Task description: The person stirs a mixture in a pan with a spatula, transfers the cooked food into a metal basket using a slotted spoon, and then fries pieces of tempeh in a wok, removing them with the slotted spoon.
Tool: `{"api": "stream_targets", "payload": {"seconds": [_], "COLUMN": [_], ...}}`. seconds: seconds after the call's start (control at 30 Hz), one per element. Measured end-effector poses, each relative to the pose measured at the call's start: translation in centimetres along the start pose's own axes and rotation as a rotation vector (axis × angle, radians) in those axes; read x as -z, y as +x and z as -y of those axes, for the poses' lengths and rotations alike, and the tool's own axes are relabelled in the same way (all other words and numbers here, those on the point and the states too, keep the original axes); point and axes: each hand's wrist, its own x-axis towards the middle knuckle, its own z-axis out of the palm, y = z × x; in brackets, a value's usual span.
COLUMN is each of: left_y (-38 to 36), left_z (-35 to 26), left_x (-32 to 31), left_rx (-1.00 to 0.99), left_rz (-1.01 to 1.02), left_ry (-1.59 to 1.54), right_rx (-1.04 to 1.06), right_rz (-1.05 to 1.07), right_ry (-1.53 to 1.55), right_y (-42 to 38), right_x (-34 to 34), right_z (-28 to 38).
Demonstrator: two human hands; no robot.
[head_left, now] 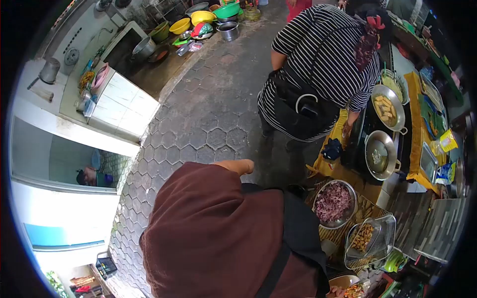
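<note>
Neither my left hand nor my right hand can be made out. A person in a brown garment [213,233] with black straps fills the lower middle, one bare forearm [236,166] showing. At the bottom edge, part of a hand [339,291] is by a bowl of chopped food [354,290]; whose hand it is, I cannot tell. Close by stand a metal bowl of sliced purple onions [333,201] and a wire basket [385,246] with brown pieces [362,237].
A person in a striped top [323,64] leans by the stove, one hand [347,130] low beside it. Two pans hold frying pieces [385,108] and oil [377,156]. Yellow basins [202,17] and a metal pot [228,31] sit on the floor beyond the paving [198,109].
</note>
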Motion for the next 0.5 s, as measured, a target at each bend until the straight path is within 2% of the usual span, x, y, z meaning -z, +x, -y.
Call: {"api": "stream_targets", "payload": {"seconds": [0.03,0.2,0.23,0.3,0.33,0.4,0.5], "left_y": [-0.4,-2.7,-0.1,6.0,5.3,1.8,4.2], "left_z": [-0.3,-3.3,-3.5,-3.9,-4.7,-7.1,-7.6], "left_x": [0.5,4.4,4.0,2.7,3.4,5.7,4.7], "left_rx": [-0.001,-0.083,-0.084,-0.196,-0.202,-0.101,-0.202], "left_rz": [-0.004,-0.269,-0.275,-0.265,-0.268,-0.271,-0.3], "left_ry": [-0.003,-0.214,-0.217,-0.03,-0.029,-0.317,-0.259], "right_rx": [0.011,0.072,0.083,0.106,0.118,0.142,0.178], "right_rz": [0.012,0.058,0.071,0.093,0.099,0.09,-0.042], "right_ry": [-0.005,-0.02,-0.023,-0.031,-0.036,-0.041,-0.035], "right_y": [0.1,1.5,1.9,2.9,3.4,4.4,2.1], "right_x": [0.0,1.1,1.4,2.1,2.7,4.9,12.8], "right_z": [-0.1,-0.9,-1.0,-1.3,-1.6,-2.3,-4.0]}}
